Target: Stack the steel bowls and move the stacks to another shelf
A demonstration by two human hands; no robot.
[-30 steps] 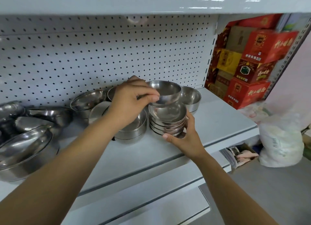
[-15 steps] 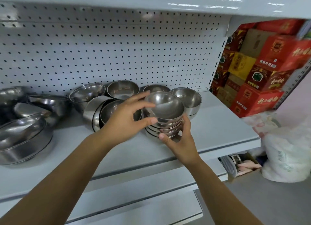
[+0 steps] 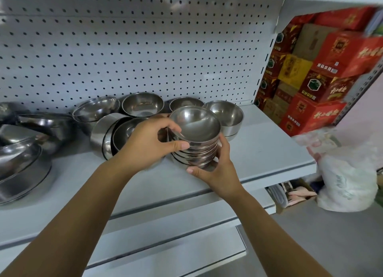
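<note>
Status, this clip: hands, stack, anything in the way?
Left hand grips stack near top. Right hand holds its base. Loose bowls close behind and left.

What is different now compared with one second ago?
The left hand lowered the top bowl onto the stack and still grips it. The right hand stayed holding the stack's base; the other bowls on the shelf did not move.

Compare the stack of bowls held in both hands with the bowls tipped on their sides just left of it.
The stack stands upright with its mouths up, while the tipped bowls lie on their sides with mouths turned sideways. The left hand and right hand hold the stack in their grip; neither grip is on the tipped bowls. The stack shows more nested layers than the tipped bowls. Both are nested, shiny steel.
</note>
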